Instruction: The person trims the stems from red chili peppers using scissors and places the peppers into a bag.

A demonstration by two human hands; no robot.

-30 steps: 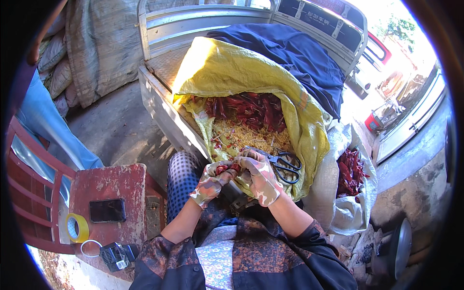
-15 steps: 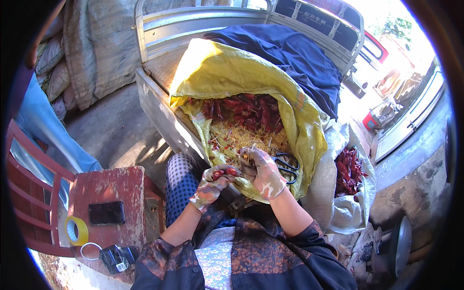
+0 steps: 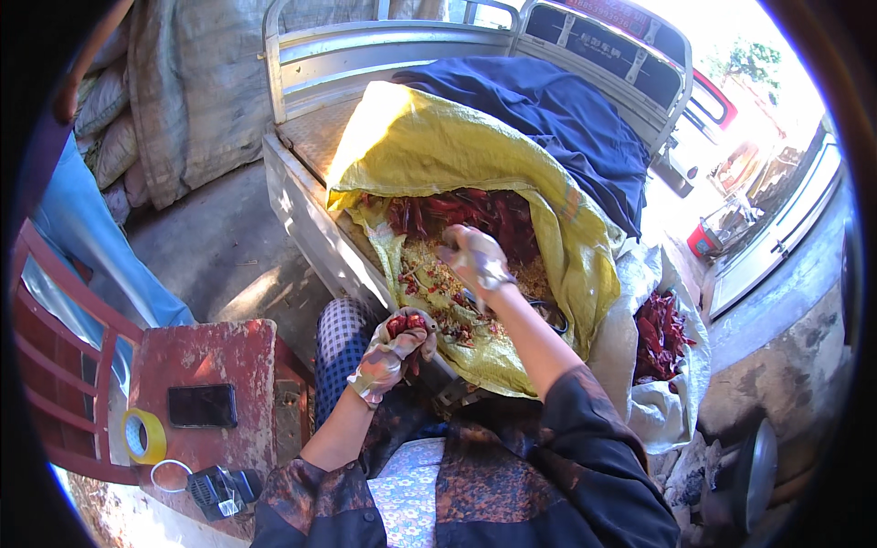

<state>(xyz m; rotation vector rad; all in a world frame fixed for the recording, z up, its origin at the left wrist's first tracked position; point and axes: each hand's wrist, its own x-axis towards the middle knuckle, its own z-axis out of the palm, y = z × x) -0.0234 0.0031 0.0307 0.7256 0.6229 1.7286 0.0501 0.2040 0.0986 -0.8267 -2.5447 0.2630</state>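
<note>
A yellow woven sack (image 3: pixel 438 146) lies open on a cart bed, with dried red chillies (image 3: pixel 457 212) and pale seeds (image 3: pixel 429 265) inside. My left hand (image 3: pixel 391 354), in a stained glove, is closed around a small bunch of red chillies (image 3: pixel 406 323) just in front of the sack's mouth. My gloved right hand (image 3: pixel 473 258) reaches into the sack over the chillies, fingers curled; I cannot tell whether it holds anything. Scissors (image 3: pixel 548 315) lie partly hidden in the sack behind my right forearm.
A white bag (image 3: pixel 671 402) at right holds more red chillies (image 3: pixel 660 331). Dark blue cloth (image 3: pixel 557 119) covers the cart behind the sack. At left a red stool (image 3: pixel 219 356) carries a black phone (image 3: pixel 202 405), yellow tape roll (image 3: pixel 143 436) and a small black device (image 3: pixel 219 489).
My right hand has left the scissors near my lap and stretched forward into the sack's chillies. My left hand has stayed low, still gripping its bunch.
</note>
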